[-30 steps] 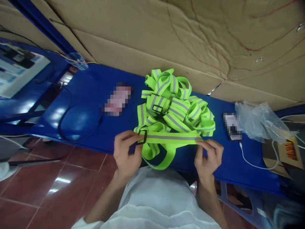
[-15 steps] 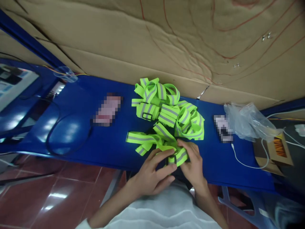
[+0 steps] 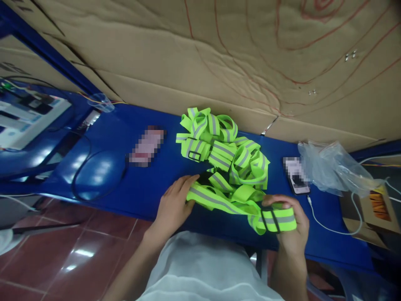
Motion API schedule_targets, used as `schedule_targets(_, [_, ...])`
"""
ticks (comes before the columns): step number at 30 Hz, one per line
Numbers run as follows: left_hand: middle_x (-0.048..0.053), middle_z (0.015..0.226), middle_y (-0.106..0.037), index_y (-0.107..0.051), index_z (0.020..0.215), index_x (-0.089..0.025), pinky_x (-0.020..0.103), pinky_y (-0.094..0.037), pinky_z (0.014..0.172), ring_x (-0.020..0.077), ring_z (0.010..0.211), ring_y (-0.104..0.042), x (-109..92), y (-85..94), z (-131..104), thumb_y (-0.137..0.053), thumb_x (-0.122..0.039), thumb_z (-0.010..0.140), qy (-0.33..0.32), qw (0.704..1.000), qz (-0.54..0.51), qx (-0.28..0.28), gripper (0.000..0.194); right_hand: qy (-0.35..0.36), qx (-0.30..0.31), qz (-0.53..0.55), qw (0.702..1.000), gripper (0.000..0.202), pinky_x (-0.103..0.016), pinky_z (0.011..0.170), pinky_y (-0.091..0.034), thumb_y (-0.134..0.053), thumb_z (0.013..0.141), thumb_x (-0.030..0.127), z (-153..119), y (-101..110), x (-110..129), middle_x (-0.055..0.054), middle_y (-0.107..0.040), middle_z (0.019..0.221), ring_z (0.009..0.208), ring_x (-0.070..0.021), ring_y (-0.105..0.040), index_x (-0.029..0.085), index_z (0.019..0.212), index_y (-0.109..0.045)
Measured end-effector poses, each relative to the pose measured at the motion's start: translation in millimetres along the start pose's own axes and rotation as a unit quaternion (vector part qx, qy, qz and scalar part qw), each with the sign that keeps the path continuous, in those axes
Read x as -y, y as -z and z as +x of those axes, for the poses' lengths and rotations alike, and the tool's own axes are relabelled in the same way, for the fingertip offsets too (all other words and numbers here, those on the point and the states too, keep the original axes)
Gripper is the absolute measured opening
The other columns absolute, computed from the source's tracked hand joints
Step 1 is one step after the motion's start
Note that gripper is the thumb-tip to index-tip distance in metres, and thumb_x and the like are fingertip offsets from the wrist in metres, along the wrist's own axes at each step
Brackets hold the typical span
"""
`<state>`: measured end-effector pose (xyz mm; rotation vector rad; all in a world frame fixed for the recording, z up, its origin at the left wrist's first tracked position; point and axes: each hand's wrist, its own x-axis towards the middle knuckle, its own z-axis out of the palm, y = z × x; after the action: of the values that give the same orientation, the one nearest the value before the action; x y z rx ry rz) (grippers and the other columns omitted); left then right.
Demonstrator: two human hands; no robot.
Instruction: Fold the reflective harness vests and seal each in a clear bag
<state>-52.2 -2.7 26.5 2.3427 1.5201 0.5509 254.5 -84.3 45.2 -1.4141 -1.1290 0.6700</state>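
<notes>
A neon yellow-green reflective strap (image 3: 216, 201) with a grey stripe stretches between my two hands above the blue table. My left hand (image 3: 176, 201) is closed on its left end, fingers over the top. At the right, my right hand (image 3: 294, 223) grips the looped end beside a black slide buckle (image 3: 270, 220). The strap sags and twists in the middle. Just beyond it lies a heap of similar straps (image 3: 222, 152), some folded into bundles, one showing a black buckle (image 3: 194, 156).
A blurred-out phone (image 3: 147, 146) lies left on the blue table (image 3: 134, 196). Another phone (image 3: 296, 175) with a white cable, clear plastic bags (image 3: 332, 167) and an open cardboard box (image 3: 366, 213) are at right. A cardboard wall (image 3: 194, 79) stands behind; a clear cup (image 3: 102, 102) is at back left.
My hands have moved apart, left hand leftward and right hand rightward, drawing the strap out between them. Earlier both hands were together at the buckle. The view has shifted slightly.
</notes>
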Motion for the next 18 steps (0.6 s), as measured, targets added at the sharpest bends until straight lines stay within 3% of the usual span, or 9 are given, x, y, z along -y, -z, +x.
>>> schedule_targets(2, [0.01,0.133,-0.066,-0.056,0.141,-0.024,0.039,-0.055,0.098,0.0282,0.122,-0.066,1.8,3.2,2.5,-0.054,0.001,0.076,-0.002,0.997,-0.044,-0.069,0.069,0.016,0.089,-0.148,0.985,0.034,-0.04,0.086,-0.062,-0.054,0.094,0.019,-1.3,21.2,-9.4,-0.006,-0.076,0.107,0.099,-0.0241,-0.075,0.026,0.123,-0.07])
schedule_targets(5, [0.011,0.125,-0.067,-0.061,0.131,-0.022,0.041,-0.054,0.1,0.0277,0.119,-0.066,-1.2,8.0,7.0,-0.061,-0.006,0.083,-0.017,0.975,-0.096,-0.2,0.051,0.041,0.238,-0.298,0.923,0.053,-0.047,0.105,-0.057,-0.059,0.096,0.022,-2.9,45.3,-13.2,-0.008,-0.066,0.141,0.131,-0.0276,-0.064,0.033,0.148,-0.055])
schedule_targets(7, [0.011,0.124,-0.067,-0.062,0.127,-0.021,0.043,-0.053,0.102,0.0283,0.119,-0.065,-7.9,7.5,8.7,-0.07,-0.014,0.085,-0.015,0.953,-0.118,-0.277,0.044,0.039,0.297,-0.338,0.892,0.07,-0.051,0.112,-0.053,-0.069,0.095,0.035,-4.8,51.7,-6.0,-0.01,-0.05,0.159,0.146,-0.0303,-0.051,0.035,0.159,-0.041])
schedule_targets(9, [0.013,0.126,-0.065,-0.062,0.127,-0.021,0.044,-0.055,0.101,0.0284,0.118,-0.064,-17.0,3.0,8.2,-0.076,-0.017,0.084,-0.009,0.943,-0.132,-0.306,0.045,0.037,0.328,-0.318,0.888,0.083,-0.049,0.113,-0.053,-0.074,0.092,0.044,-7.7,46.3,5.8,-0.011,-0.039,0.166,0.151,-0.031,-0.044,0.034,0.163,-0.033])
schedule_targets(11, [0.014,0.132,-0.061,-0.062,0.129,-0.023,0.043,-0.058,0.099,0.0284,0.122,-0.063,-25.9,-3.2,5.7,-0.075,-0.016,0.085,-0.054,0.957,-0.14,-0.25,0.046,0.051,0.352,-0.27,0.895,0.085,-0.045,0.115,-0.052,-0.074,0.092,0.047,-10.8,27.5,16.2,-0.011,-0.037,0.168,0.153,-0.0296,-0.042,0.033,0.164,-0.031])
schedule_targets(13, [0.014,0.141,-0.058,-0.062,0.133,-0.027,0.047,-0.056,0.106,0.0295,0.133,-0.058,-31.8,-6.4,1.8,-0.07,-0.01,0.085,-0.152,0.974,-0.128,-0.108,0.051,0.072,0.371,-0.255,0.89,0.082,-0.046,0.116,-0.051,-0.069,0.096,0.045,-13.1,-1.6,19.8,-0.01,-0.039,0.167,0.153,-0.0291,-0.042,0.033,0.165,-0.027])
schedule_targets(15, [0.012,0.152,-0.053,-0.061,0.139,-0.031,0.058,-0.045,0.119,0.032,0.146,-0.048,-32.4,-3.3,-3.6,-0.066,-0.004,0.083,-0.22,0.97,-0.095,0.05,0.063,0.091,0.371,-0.292,0.877,0.079,-0.052,0.116,-0.05,-0.064,0.1,0.038,-14.3,-32.7,14.8,-0.011,-0.04,0.166,0.152,-0.0309,-0.042,0.034,0.167,-0.022])
schedule_targets(16, [0.011,0.157,-0.05,-0.059,0.142,-0.032,0.064,-0.037,0.123,0.0332,0.151,-0.042,-30.3,0.9,-6.8,-0.065,-0.003,0.082,-0.222,0.966,-0.077,0.109,0.067,0.103,0.365,-0.313,0.871,0.077,-0.054,0.116,-0.049,-0.062,0.101,0.036,-14.5,-46.1,9.8,-0.011,-0.042,0.164,0.151,-0.0316,-0.044,0.035,0.167,-0.023])
schedule_targets(18, [0.011,0.164,-0.043,-0.055,0.148,-0.033,0.072,-0.027,0.125,0.0352,0.156,-0.035,-21.7,13.2,-14.5,-0.066,-0.008,0.084,-0.188,0.966,-0.048,0.173,0.07,0.124,0.341,-0.338,0.869,0.072,-0.055,0.113,-0.05,-0.061,0.102,0.035,-14.3,-64.8,-2.0,-0.011,-0.048,0.158,0.146,-0.0319,-0.049,0.035,0.165,-0.027])
